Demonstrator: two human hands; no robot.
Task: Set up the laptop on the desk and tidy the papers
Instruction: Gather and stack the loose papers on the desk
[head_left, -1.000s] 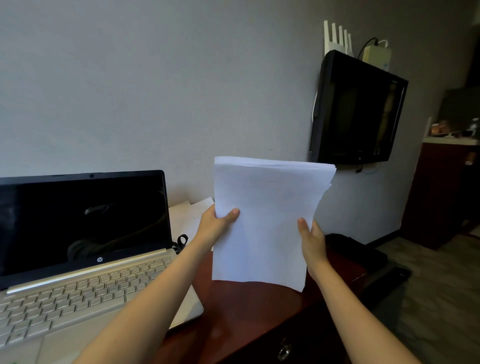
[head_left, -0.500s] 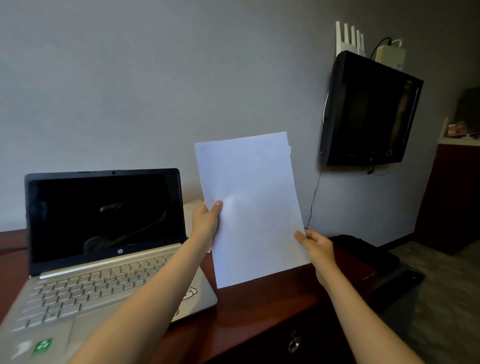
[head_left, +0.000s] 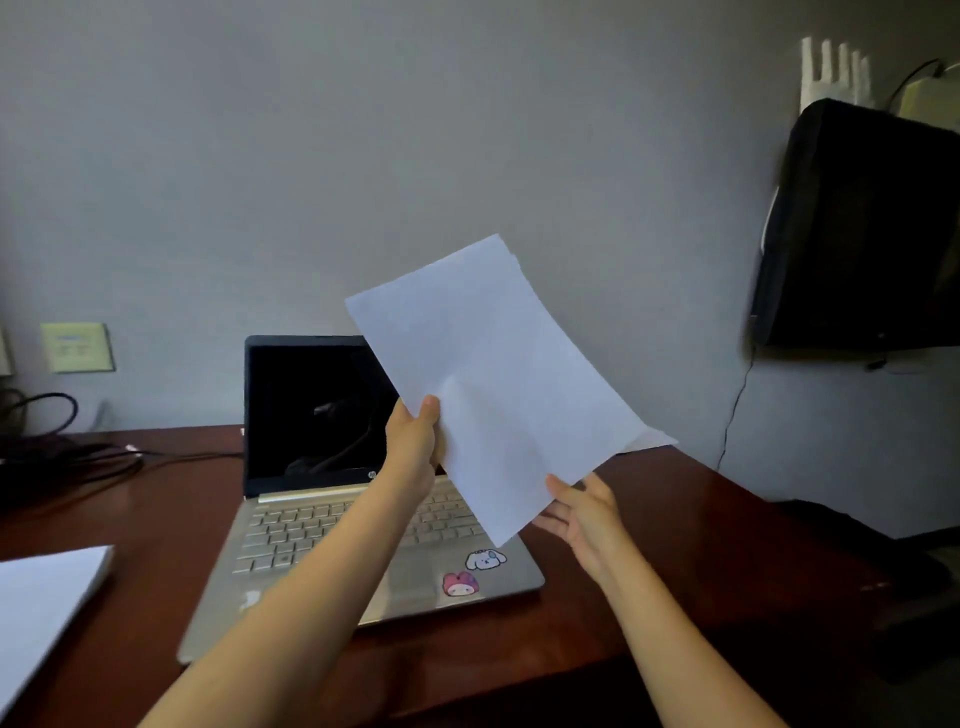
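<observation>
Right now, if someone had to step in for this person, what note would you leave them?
Left hand pinches the sheaf of papers by its edge, holding it tilted in the air above the laptop.
Right hand is open just under the sheaf's lower edge.
Done: laptop open on the desk, screen dark.
Left: set the sheaf down, probably with the white stack at the desk's near left.
</observation>
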